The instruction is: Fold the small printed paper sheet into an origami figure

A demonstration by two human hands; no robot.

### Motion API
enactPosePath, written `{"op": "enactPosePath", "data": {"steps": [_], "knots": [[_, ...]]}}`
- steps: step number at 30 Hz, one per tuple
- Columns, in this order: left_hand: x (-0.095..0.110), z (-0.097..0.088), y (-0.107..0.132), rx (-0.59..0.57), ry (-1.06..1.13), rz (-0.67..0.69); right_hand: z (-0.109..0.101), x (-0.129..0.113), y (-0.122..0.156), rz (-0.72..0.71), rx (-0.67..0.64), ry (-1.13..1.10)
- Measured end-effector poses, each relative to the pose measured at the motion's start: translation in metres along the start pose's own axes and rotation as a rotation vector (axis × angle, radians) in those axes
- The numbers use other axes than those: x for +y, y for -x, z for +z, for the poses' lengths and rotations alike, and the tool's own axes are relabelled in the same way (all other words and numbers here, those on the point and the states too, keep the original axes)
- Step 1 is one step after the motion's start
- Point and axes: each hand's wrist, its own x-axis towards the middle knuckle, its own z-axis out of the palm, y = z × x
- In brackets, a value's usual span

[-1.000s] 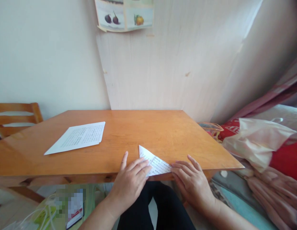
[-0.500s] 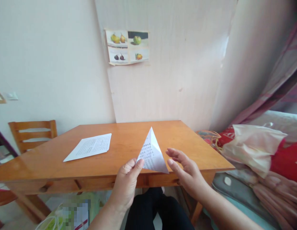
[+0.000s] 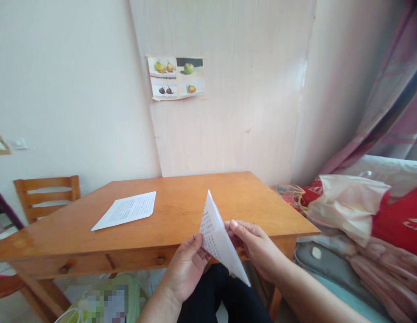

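Observation:
A folded sheet of printed paper, narrow and pointed at the top, is held up in front of the table's near edge. My left hand pinches its lower left side, thumb in front and fingers behind. At the paper's right edge is my right hand, thumb and curled fingers closed there; some of its fingertips are hidden behind the sheet. Flat on the wooden table, to the left, lie printed sheets.
A wooden chair stands at the table's left end. Cream and red bags are piled to the right, with folded cloth below. Beneath the table is a green bag. A fruit picture hangs on the wall.
The folded paper has turned more edge-on and its lower corner has swung down. My right hand, apart from it before, has come to its right edge. The view has shifted slightly.

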Motion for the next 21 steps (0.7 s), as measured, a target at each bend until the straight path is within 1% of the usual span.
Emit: {"op": "enactPosePath", "data": {"steps": [2,4,6,9,16,21], "knots": [[-0.002,-0.003,0.001,-0.092,0.059,-0.058,0.001,0.0,0.001,0.0,-0.018,-0.043],[-0.006,-0.006,0.003,-0.135,0.091,-0.08,0.002,0.001,0.002,0.015,-0.069,-0.087],[-0.009,-0.009,0.003,-0.136,0.111,-0.074,0.005,0.002,0.002,0.036,-0.12,-0.121],[-0.012,-0.011,0.005,-0.131,0.149,-0.069,0.009,0.002,0.001,0.056,-0.157,-0.136],[-0.013,-0.01,0.007,-0.132,0.169,-0.069,0.012,-0.001,0.0,0.074,-0.155,-0.13],[-0.015,-0.012,0.008,-0.135,0.152,-0.095,0.014,-0.001,-0.001,0.079,-0.174,-0.147]]}}
